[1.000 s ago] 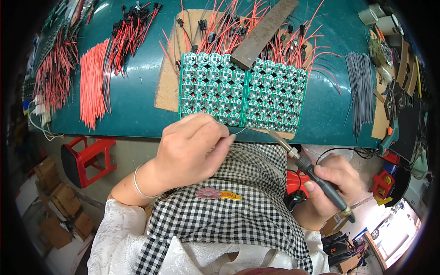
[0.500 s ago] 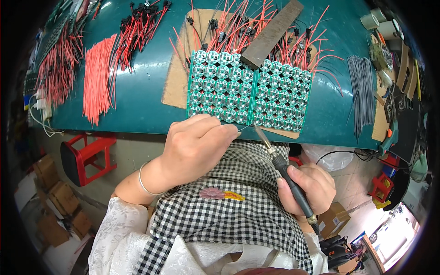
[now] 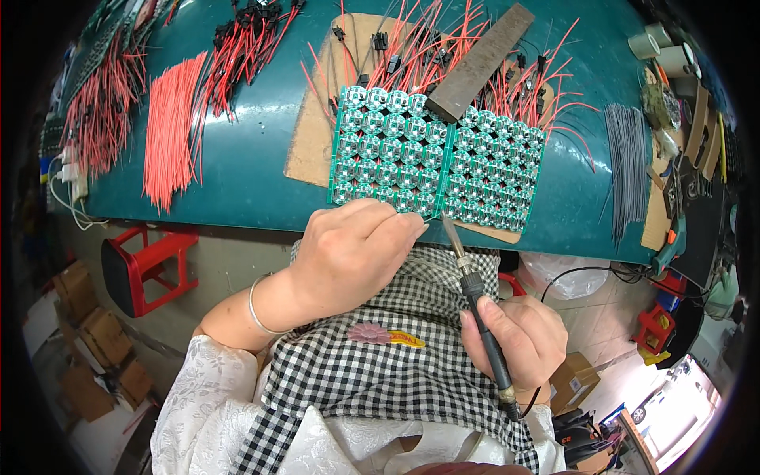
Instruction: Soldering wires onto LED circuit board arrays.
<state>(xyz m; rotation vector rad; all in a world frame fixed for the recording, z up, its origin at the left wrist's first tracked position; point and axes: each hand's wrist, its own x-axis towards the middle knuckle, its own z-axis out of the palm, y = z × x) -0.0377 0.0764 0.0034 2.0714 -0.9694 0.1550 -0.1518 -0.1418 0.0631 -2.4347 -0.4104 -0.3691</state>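
Observation:
My right hand grips a soldering iron by its black handle, with the tip pointing up at the near edge of the green circuit board panel. Beside that tip, my left hand pinches a thin wire, only a short end of which shows past the fingertips. Rows of small round boards fill the panel, which has a lengthwise strip dividing it. Red and dark leads with black connectors stick out behind it. Across its far part rests a heavy metal bar.
Brown cardboard lies under the panel on the green table. Bundles of red wires lie to the left, grey wires to the right. Spools and tools stand far right. A red-legged stool is below the table.
The panel, metal bar and cardboard appear slightly further right. My right hand and the iron's handle have shifted a little left, leaving the iron more upright. Both hands keep their hold.

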